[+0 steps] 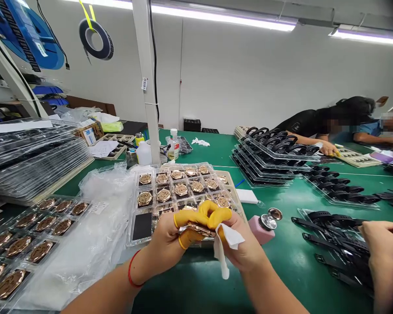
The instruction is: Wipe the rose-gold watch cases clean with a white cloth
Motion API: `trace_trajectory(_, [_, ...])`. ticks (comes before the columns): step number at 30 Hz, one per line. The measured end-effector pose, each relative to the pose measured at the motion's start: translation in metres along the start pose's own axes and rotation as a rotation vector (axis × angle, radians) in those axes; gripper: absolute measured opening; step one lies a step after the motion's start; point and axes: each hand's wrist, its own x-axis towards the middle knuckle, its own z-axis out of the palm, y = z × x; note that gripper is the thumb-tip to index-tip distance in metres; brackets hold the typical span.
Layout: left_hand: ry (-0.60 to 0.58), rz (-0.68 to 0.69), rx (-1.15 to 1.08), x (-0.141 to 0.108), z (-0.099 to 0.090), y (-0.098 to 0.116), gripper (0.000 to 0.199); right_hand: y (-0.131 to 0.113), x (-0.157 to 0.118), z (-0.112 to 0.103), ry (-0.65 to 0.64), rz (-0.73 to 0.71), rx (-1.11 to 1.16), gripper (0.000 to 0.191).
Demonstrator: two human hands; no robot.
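My left hand [160, 248], with a red string at the wrist and yellow finger cots, pinches a rose-gold watch case [196, 230] at its edge. My right hand [240, 246] presses a white wipe [224, 244] against the same case from the other side, with a yellow cot on at least one finger. The fingers hide most of the case. Just behind my hands lies a clear compartment tray [180, 187] holding rows of gold-toned watch parts. One of its compartments holds a black pad [142, 226].
A pink pump bottle [260, 229] stands to my right. Stacked trays of black watch straps [271, 157] fill the green bench beyond it. A co-worker's hand [383, 257] is at the right edge. Another tray of watch parts [26, 244] and a plastic bag [85, 226] lie to my left.
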Motion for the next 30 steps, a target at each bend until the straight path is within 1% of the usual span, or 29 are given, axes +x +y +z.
trace_trajectory(2, [0.084,-0.071,0.001,-0.004,0.004,0.0,0.021,0.006,0.0,0.007,0.02,-0.062,-0.051,0.016])
trace_trajectory(3, [0.117,-0.06,0.06,-0.005,0.005,0.0,0.019,0.008,-0.001,0.01,0.045,-0.12,-0.103,0.018])
trace_trajectory(5, [0.129,0.031,0.217,-0.004,0.003,0.002,0.017,0.01,-0.002,0.012,0.103,-0.278,-0.246,0.019])
trace_trajectory(7, [0.075,0.143,0.327,-0.001,-0.003,0.006,0.025,0.008,-0.004,0.01,0.146,-0.422,-0.418,0.024])
trace_trajectory(8, [0.037,0.173,0.363,0.001,-0.007,0.008,0.029,0.007,-0.005,0.008,0.157,-0.473,-0.506,0.027])
trace_trajectory(9, [-0.004,0.175,0.392,0.003,-0.011,0.011,0.032,0.005,-0.007,0.006,0.166,-0.509,-0.584,0.029])
trace_trajectory(11, [-0.072,0.123,0.45,0.006,-0.019,0.013,0.03,0.002,-0.009,0.003,0.165,-0.532,-0.684,0.031])
trace_trajectory(14, [-0.106,0.045,0.5,0.006,-0.024,0.012,0.019,0.002,-0.008,0.002,0.145,-0.478,-0.672,0.027])
trace_trajectory(17, [-0.07,0.037,0.512,0.003,-0.023,0.009,0.017,0.004,-0.006,0.001,0.131,-0.372,-0.516,0.02])
trace_trajectory(20, [-0.081,0.086,0.526,0.004,-0.021,0.008,0.017,0.004,-0.004,0.0,0.071,-0.203,-0.307,0.014])
trace_trajectory(23, [-0.149,0.165,0.53,0.007,-0.024,0.011,0.019,0.0,-0.004,0.002,0.026,-0.058,-0.196,0.016])
trace_trajectory(25, [-0.185,0.235,0.603,0.01,-0.027,0.012,0.022,-0.002,-0.005,0.004,0.04,0.009,-0.212,0.019])
trace_trajectory(27, [-0.227,0.324,0.738,0.011,-0.029,0.011,0.022,-0.002,-0.006,0.007,0.083,0.048,-0.296,0.022])
trace_trajectory(29, [-0.262,0.401,0.859,0.011,-0.031,0.007,0.02,-0.002,-0.007,0.01,0.138,0.036,-0.447,0.024])
trace_trajectory(30, [-0.27,0.429,0.887,0.011,-0.032,0.004,0.019,-0.002,-0.008,0.011,0.164,0.006,-0.538,0.024])
